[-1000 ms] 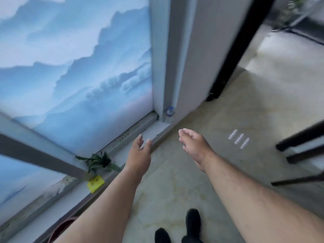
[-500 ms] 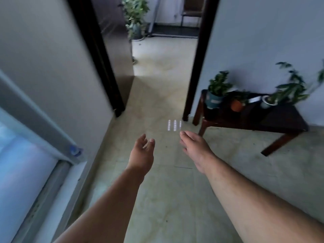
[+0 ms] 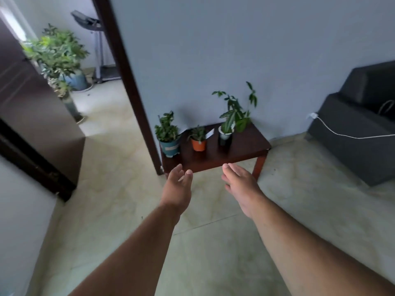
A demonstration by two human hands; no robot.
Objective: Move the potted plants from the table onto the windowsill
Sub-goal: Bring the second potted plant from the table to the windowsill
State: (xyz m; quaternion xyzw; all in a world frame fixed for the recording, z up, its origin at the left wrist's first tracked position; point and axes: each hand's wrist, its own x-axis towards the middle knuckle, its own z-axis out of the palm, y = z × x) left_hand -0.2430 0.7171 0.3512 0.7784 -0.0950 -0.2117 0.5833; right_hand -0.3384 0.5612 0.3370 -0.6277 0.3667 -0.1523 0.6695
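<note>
Fingers straight; leafy plants in teal, orange, white pots.

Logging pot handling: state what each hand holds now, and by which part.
Nothing. The left hand and right hand are open, short of the table.

dark wooden table, teal pot, orange pot, white-rimmed dark pot, white card
</note>
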